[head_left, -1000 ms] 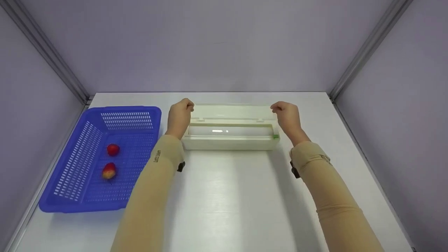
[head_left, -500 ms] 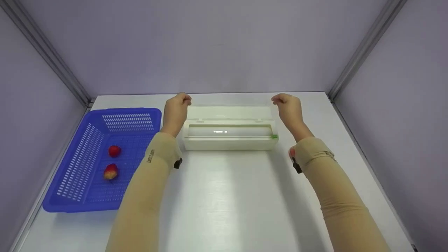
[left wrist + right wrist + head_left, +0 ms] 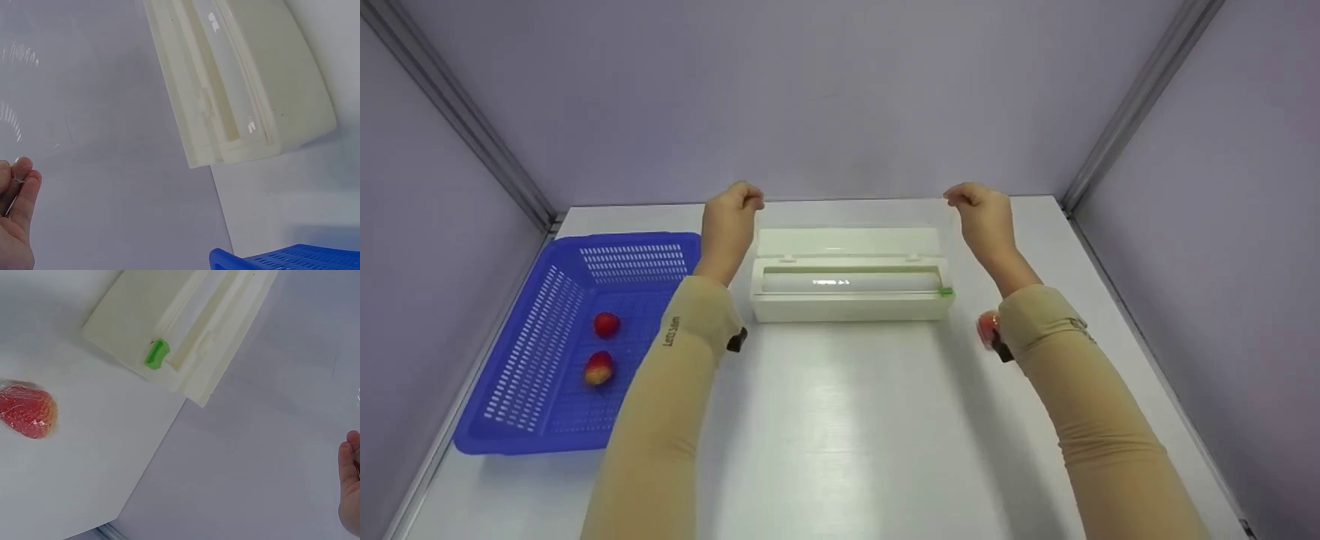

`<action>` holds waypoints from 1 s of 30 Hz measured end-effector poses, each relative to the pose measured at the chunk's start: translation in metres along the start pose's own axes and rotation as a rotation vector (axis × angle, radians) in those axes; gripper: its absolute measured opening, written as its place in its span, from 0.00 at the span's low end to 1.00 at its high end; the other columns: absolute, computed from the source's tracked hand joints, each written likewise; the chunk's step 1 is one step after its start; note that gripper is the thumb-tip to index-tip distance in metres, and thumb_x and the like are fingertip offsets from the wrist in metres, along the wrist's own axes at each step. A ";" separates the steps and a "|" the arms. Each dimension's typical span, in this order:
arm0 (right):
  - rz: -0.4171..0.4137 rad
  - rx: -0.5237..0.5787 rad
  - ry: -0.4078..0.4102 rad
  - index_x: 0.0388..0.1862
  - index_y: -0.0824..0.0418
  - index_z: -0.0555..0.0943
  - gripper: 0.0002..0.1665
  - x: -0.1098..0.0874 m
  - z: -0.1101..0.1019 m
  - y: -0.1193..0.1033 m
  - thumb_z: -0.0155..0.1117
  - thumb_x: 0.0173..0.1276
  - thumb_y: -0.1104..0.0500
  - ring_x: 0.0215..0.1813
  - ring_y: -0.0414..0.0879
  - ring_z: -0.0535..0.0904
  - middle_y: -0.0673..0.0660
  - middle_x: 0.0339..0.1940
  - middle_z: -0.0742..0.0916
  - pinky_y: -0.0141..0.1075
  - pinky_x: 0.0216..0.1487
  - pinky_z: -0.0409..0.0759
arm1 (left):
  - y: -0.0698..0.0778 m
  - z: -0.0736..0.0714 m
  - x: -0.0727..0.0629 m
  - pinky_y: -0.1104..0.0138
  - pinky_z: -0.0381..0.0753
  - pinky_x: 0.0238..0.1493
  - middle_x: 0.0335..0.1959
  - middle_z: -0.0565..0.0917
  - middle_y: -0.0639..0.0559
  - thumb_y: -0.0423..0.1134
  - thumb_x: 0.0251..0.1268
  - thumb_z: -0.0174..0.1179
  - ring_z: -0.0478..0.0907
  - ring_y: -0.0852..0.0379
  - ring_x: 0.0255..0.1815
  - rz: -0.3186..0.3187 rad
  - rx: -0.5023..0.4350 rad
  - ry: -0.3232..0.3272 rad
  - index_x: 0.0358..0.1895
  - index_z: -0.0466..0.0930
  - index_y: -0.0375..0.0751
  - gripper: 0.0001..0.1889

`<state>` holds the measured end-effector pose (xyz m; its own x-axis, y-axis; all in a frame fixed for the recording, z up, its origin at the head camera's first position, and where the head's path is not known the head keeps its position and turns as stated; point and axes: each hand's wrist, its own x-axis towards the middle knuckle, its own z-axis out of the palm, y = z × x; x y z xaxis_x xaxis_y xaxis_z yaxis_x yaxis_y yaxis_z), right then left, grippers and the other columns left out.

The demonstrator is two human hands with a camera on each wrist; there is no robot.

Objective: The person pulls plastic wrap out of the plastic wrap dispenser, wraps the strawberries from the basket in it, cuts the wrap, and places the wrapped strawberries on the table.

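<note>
Far L: blue basket (image 3: 495, 442) on table (image 3: 810, 420), w/ two fruits inside, well apart from basket walls on most sides: red fruit (image 3: 606, 324) farther back, red-and-yellow fruit (image 3: 598, 369) just nearer.

L sleeve (image 3: 660, 405) comes up from bottom edge, crossing in front of basket's R side. L hand (image 3: 727, 229) raised toward far table edge, wrist bent slightly, back of hand up, fingertips turned inward to R. Thumb & fingertips together, pinching clear film (image 3: 11, 121); glints on film visible in L wrist view.

Ctr., btwn hands & nearer than fingertips: white dispenser (image 3: 851, 309) on table, lid (image 3: 847, 241) open toward far side, white roll (image 3: 847, 283) exposed in slot. Green slider (image 3: 945, 292) at R end of front edge.

R hand (image 3: 987, 225) at approx. same height in view as L, mirrored: fingertips turned inward to L, thumb & fingers closed narrow on film's other side; R wrist view cuts most of hand off. R sleeve (image 3: 1110, 420) slants down to lower R. Wrapped fruit (image 3: 28, 410), red/yellow, on table R of dispenser, partly hidden by R cuff in head view.
</note>
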<state>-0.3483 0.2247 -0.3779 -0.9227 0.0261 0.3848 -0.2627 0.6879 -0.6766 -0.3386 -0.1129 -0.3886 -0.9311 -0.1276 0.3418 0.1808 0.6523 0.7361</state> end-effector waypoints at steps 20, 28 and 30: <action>0.002 0.111 -0.056 0.39 0.64 0.84 0.10 -0.005 -0.023 -0.012 0.56 0.67 0.64 0.38 0.36 0.82 0.56 0.35 0.88 0.32 0.49 0.79 | 0.010 -0.024 -0.007 0.65 0.80 0.45 0.37 0.85 0.44 0.34 0.67 0.52 0.82 0.52 0.41 0.053 -0.060 -0.001 0.41 0.80 0.35 0.09; 0.047 0.362 -0.316 0.40 0.71 0.81 0.11 -0.028 -0.044 0.003 0.61 0.63 0.64 0.34 0.33 0.82 0.38 0.27 0.85 0.22 0.48 0.77 | 0.004 -0.036 -0.028 0.72 0.81 0.37 0.33 0.83 0.41 0.31 0.66 0.52 0.79 0.58 0.31 -0.002 -0.206 -0.185 0.41 0.80 0.34 0.08; 0.057 0.386 -0.385 0.39 0.70 0.82 0.10 -0.036 -0.048 0.007 0.61 0.63 0.63 0.35 0.34 0.82 0.39 0.27 0.85 0.23 0.48 0.77 | 0.002 -0.040 -0.036 0.72 0.81 0.36 0.33 0.83 0.41 0.30 0.65 0.53 0.79 0.59 0.30 -0.004 -0.217 -0.245 0.40 0.81 0.34 0.07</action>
<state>-0.3033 0.2638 -0.3666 -0.9562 -0.2612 0.1321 -0.2266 0.3748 -0.8990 -0.2917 -0.1363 -0.3762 -0.9756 0.0707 0.2077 0.2161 0.4744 0.8534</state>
